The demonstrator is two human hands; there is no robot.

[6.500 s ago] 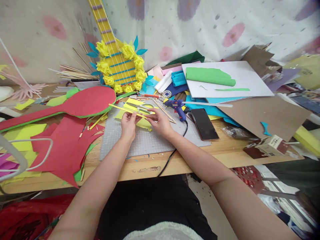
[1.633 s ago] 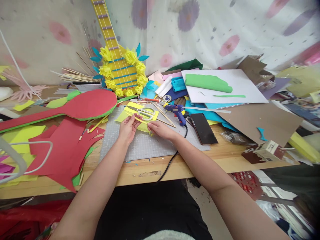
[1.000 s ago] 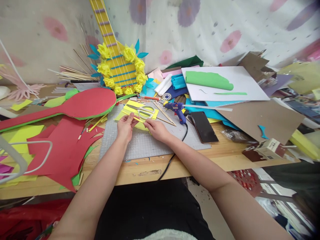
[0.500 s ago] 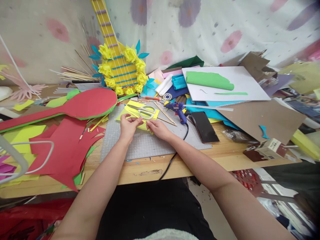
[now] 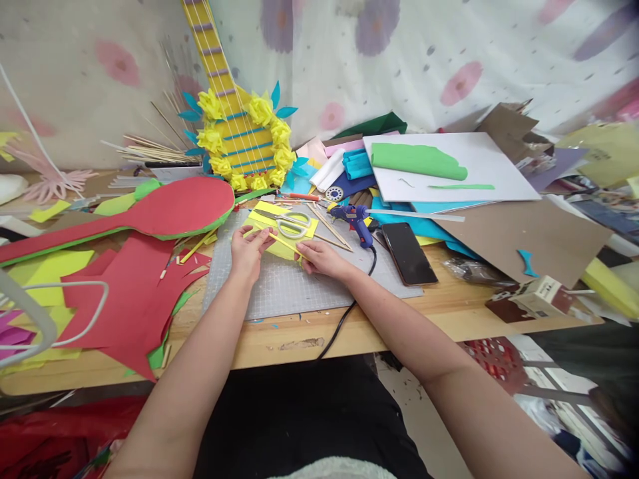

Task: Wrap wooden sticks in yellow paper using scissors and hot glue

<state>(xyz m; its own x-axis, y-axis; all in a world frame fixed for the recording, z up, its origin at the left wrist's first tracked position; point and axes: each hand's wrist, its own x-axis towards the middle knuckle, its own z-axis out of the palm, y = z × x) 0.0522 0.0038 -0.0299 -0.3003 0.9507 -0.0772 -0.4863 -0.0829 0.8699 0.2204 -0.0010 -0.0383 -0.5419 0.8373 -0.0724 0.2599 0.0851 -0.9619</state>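
Between my two hands a thin yellow stick (image 5: 287, 245) slants down to the right, with yellow paper (image 5: 280, 252) hanging below it. My left hand (image 5: 248, 249) pinches its upper left end. At the lower right end, the fingers of my right hand (image 5: 319, 257) are closed on it. Just beyond my hands, white-handled scissors (image 5: 293, 225) lie on yellow sheets (image 5: 264, 211) over a grey cutting mat (image 5: 279, 293). To the right of the scissors rests a blue glue gun (image 5: 355, 219) with a long glue stick in its back.
A black phone (image 5: 409, 254) lies right of the mat. Red guitar-shaped board (image 5: 184, 206) and red scraps (image 5: 120, 293) cover the left. A yellow flower-trimmed guitar (image 5: 244, 140) stands behind. The glue gun's cord (image 5: 344, 319) crosses the table's front edge. A green paper roll (image 5: 417, 159) sits on white board.
My hands have moved apart, the left one going left and the right one slightly right and down. More of the yellow stick now shows between them.
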